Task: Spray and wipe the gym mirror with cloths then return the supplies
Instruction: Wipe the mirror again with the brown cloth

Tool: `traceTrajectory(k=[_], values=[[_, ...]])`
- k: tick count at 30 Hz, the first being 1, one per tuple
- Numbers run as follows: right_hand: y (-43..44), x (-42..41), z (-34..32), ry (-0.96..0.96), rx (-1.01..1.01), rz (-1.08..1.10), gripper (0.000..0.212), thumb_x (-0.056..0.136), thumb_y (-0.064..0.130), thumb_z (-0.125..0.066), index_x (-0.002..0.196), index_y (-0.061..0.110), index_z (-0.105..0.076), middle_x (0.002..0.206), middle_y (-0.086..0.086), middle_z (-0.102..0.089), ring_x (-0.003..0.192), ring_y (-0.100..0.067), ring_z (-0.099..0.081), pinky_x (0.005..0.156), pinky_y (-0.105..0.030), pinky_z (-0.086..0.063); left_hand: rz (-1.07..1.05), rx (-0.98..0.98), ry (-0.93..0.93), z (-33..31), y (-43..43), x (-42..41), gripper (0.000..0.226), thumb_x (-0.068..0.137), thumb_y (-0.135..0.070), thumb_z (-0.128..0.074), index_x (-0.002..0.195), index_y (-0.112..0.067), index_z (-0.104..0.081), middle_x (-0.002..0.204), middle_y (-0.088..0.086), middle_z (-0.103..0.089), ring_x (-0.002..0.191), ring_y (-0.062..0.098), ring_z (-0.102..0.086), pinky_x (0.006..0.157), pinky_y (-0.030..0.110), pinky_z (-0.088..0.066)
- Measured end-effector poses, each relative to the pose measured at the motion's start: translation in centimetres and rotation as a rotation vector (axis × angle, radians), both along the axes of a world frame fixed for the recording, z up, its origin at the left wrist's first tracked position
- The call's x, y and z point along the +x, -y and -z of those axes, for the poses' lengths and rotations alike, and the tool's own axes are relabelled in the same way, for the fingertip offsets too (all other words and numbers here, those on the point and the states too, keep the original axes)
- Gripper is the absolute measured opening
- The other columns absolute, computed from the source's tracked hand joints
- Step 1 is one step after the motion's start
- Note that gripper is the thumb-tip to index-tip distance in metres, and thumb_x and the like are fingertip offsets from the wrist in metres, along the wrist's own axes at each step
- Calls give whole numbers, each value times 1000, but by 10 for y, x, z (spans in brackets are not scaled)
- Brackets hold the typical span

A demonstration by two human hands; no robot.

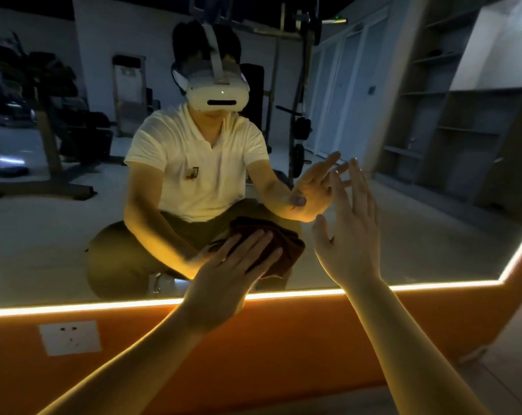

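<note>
Brown cloth (pixel 286 250) is pressed flat against the lower part of a gym mirror (pixel 418 235) by a person's left hand (pixel 239 265), whose fingers lie straight and spread over the fabric rather than curled round it. To the right, the right hand (pixel 351 235) is raised with its palm towards the glass, fingers straight and slightly apart, holding nothing; its fingertips appear to meet their own reflection, though actual contact with the glass cannot be told for certain. Both bare forearms reach in from the bottom of the head view. A glowing strip light (pixel 313 292) runs along the mirror's bottom edge and bends up at the right side, casting a warm yellow tint on the arms. Below it sits an orange wall panel (pixel 283 339) with a white wall socket (pixel 70 337) at the left. Reflected in the glass, the person crouches in a white shirt (pixel 194 163) and olive trousers, wearing a white headset (pixel 218 94), with weight racks (pixel 44 85) and open shelves (pixel 451 94) in the dim room behind.
</note>
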State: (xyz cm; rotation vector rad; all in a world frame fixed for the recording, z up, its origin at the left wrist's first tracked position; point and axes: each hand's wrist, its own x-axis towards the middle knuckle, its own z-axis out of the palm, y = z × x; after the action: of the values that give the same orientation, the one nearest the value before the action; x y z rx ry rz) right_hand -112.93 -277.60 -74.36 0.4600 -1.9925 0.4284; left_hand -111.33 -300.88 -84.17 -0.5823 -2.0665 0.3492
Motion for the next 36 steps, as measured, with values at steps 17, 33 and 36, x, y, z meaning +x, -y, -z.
traceTrajectory(k=[17, 33, 36], values=[[35, -8, -3, -55, -8, -141, 65, 97, 21, -48, 160, 13, -32, 171, -11, -19, 159, -27, -12, 125, -56, -23, -20, -293, 2, -13, 31, -3, 81, 94, -26, -54, 165, -10, -19, 173, 16, -9, 161, 33, 3, 130, 46, 6], [46, -9, -14, -108, -196, -153, 51, 96, 25, -49, 146, 15, -54, 158, -9, -44, 147, -28, -39, 118, -51, -35, 18, -45, -83, -169, 19, -12, 86, 93, -34, -54, 165, -12, -12, 173, 11, -9, 161, 26, 4, 130, 47, -1], [49, -8, -23, -111, -243, -177, 50, 98, 29, -51, 147, 21, -48, 153, -10, -48, 141, -28, -45, 113, -48, -41, 60, -361, -112, -131, 36, -20, 72, 103, -40, -37, 164, -11, -13, 172, 13, -14, 161, 29, 6, 130, 45, 0]])
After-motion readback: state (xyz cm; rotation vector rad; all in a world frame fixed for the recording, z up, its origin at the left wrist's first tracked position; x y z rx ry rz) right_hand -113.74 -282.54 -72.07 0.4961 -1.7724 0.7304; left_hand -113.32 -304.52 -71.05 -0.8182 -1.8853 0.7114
